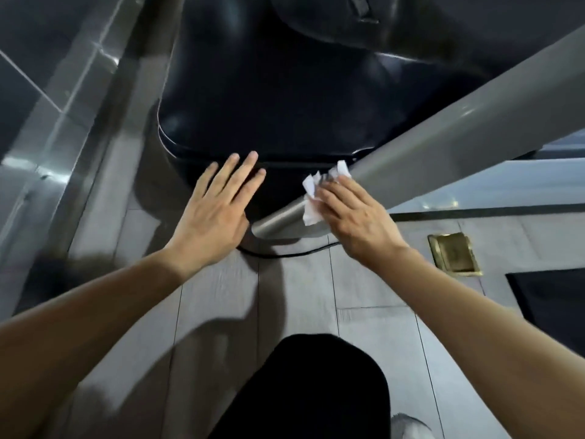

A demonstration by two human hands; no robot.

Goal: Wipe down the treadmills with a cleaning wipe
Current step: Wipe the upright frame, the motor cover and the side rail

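Wiping goes best with the wipe [311, 198] kept flat on the grey treadmill post [411, 153], pressed firmly and slid along its whole length, and that looks like the job now. Head view: the right hand [354, 217], at about 3 o'clock from the left hand [218, 207], presses the crumpled wipe onto the post with fairly straight fingers. The left hand's grip is wide, fingers spread, holding nothing, hovering by the dark base [269, 122].

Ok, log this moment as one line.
step: wiping | right hand: presses wipe on grey upright | left hand: open, fingers spread, over black base cover
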